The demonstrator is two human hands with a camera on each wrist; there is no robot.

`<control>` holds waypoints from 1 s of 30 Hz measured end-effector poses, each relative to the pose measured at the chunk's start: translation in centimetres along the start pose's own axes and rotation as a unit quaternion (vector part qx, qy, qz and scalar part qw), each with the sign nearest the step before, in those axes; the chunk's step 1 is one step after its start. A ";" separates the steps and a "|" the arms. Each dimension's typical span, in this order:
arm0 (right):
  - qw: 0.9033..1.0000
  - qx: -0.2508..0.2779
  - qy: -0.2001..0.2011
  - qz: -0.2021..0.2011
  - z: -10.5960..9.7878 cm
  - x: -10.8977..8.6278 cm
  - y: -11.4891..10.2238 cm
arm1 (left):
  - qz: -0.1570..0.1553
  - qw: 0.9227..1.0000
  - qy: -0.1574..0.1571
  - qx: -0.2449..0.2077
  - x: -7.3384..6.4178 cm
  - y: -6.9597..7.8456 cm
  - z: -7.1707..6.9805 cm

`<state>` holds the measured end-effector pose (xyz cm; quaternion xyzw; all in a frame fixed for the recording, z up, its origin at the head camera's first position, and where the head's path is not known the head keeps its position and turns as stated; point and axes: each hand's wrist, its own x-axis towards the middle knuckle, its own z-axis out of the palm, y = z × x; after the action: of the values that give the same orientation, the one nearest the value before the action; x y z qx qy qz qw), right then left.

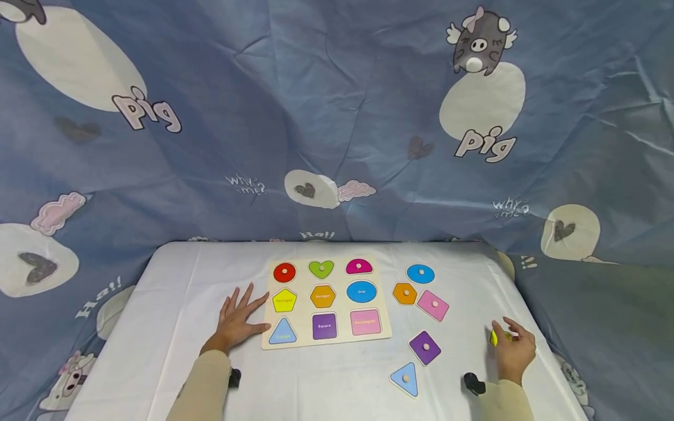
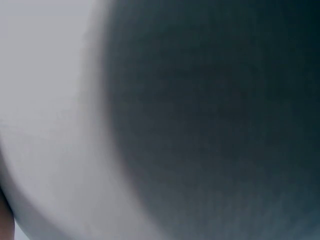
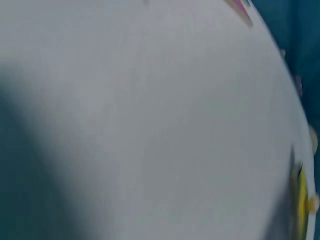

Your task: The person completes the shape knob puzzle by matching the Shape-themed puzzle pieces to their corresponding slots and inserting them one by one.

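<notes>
My left hand (image 1: 236,320) lies with spread fingers at the left edge of a wooden shape-puzzle board (image 1: 337,336), its fingertips and thumb right at the rim. On the right side of the table my right hand (image 1: 515,349) holds a yellow puzzle piece (image 1: 494,338) between thumb and curled fingers, which partly cover it. At the edge of the right wrist view the yellow piece (image 3: 302,202) shows nearly side-on. A red circle (image 1: 284,272), green heart (image 1: 321,269) and magenta half-circle (image 1: 358,266), all with knobs, fill the board's top row.
Between board and right hand lie knobbed pieces: a blue oval (image 1: 420,273), orange hexagon (image 1: 404,293), pink rectangle (image 1: 433,305), purple square (image 1: 425,348) and light-blue triangle (image 1: 405,380). Behind the white table (image 1: 326,380) hangs a blue printed cloth (image 1: 316,117). Dark blur fills much of the left wrist view.
</notes>
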<state>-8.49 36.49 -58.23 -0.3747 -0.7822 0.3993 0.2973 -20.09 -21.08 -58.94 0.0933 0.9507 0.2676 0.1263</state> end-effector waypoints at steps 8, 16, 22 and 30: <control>0.995 -0.042 -0.016 0.086 -0.9 0.3 2.5 | 0.003 1.000 0.002 0.004 -0.1 0.0 0.0; 0.986 -0.062 -0.079 0.135 -1.4 0.6 3.1 | 0.011 1.000 0.003 0.007 -0.1 0.0 -0.2; 0.982 -0.089 -0.103 0.131 -1.9 0.7 3.1 | 0.011 1.000 -0.001 0.011 0.0 0.0 0.0; 0.985 -0.092 -0.102 0.105 -1.9 0.6 3.1 | 0.004 1.000 -0.003 0.013 0.0 -0.1 0.0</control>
<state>-6.29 39.03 -59.76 -0.4380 -0.7982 0.3906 0.1359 -20.10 -21.18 -58.99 0.0997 0.9534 0.2550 0.1265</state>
